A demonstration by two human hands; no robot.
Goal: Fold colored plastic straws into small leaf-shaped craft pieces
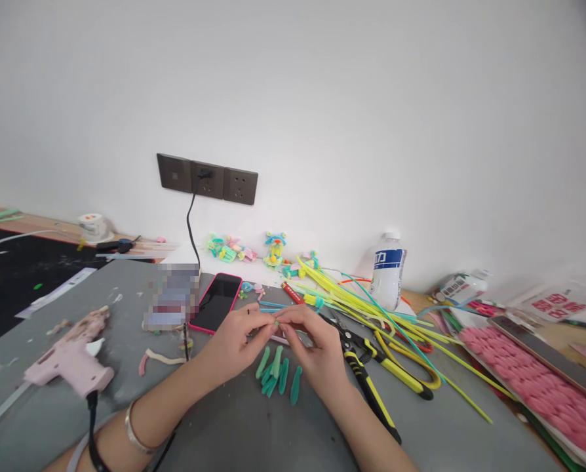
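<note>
Nearest the wearer, a silver bangle (134, 429) circles the left wrist, and the grey table (244, 432) spreads below both forearms. Short fuzzy green strips (276, 362) lie on it in a loose bunch, just beneath the hands. The left hand (241, 334) and right hand (317, 341) meet above them, fingers pinched together on a small green piece (276, 323), which sits between the fingertips and is mostly hidden by them. Out to the left rests a pink glue gun (69, 364); right of the hands lie pliers (371, 392) with yellow-and-black handles, and a pink braided piece (529, 377) is at far right. Beyond the left hand is a dark-screened phone (219, 303) with a pink edge. Past the hands, a red packet (292, 293) carries lettering too small to read, near long yellow-green stems (342, 295). Farther back, a white bottle (387, 275) has pale characters on a blue band, turned partly away and not legible; a clear bag (561, 303) at right bears big red characters, too blurred to make out. Small colourful figures (274, 249) stand near the wall, below dark sockets (207, 178).
</note>
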